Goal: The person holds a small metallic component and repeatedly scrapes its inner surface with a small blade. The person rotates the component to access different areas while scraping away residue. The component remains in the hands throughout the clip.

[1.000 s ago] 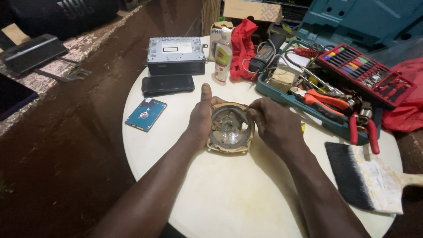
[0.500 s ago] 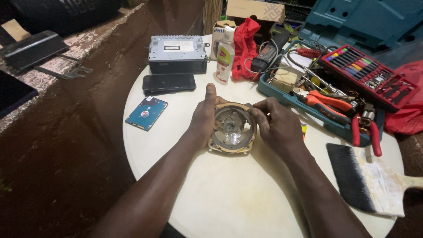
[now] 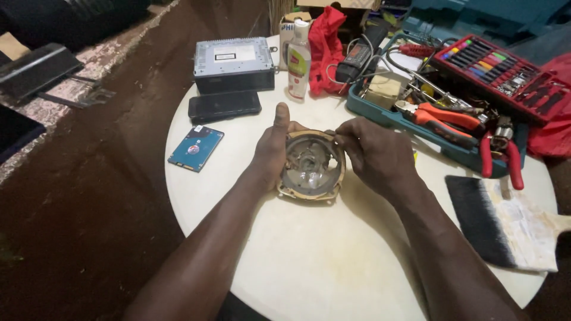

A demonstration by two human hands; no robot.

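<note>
Since the earlier frame both hands have kept their places on the round metal part [image 3: 311, 166], though the left thumb now stands straight up where it lay closer to the rim before, and the part sits tilted a little more toward the person; the left hand [image 3: 272, 148] cups the part's left edge with the fingers curled under and behind it, thumb free and upright; the right hand [image 3: 373, 153] is nearly closed, its fingertips pinched on the upper right rim of the part, though whether they grip something small there cannot be told; the part itself is a shallow grey disc with a brass-coloured ring around it, resting near the middle of the pale round worktop [image 3: 309, 261] between the two hands; just left of the left hand lies a blue hard drive [image 3: 195, 148], flat on the worktop and apart from the hand; beyond it lies a black phone [image 3: 224, 106], and behind that a grey car stereo unit [image 3: 234, 63], the two close together; a clear bottle with a green label [image 3: 299, 59] stands upright beside the stereo, with a red cloth [image 3: 326, 50] just to its right; to the right of the right hand sits a teal tool tray [image 3: 380, 114] holding orange-handled pliers [image 3: 443, 116], and red-handled pliers [image 3: 502, 156] lie at its near end; a red case of screwdriver bits [image 3: 498, 71] rests at the far right; a wide paintbrush [image 3: 505, 223] lies on the worktop's right edge, well apart from the hands.
</note>
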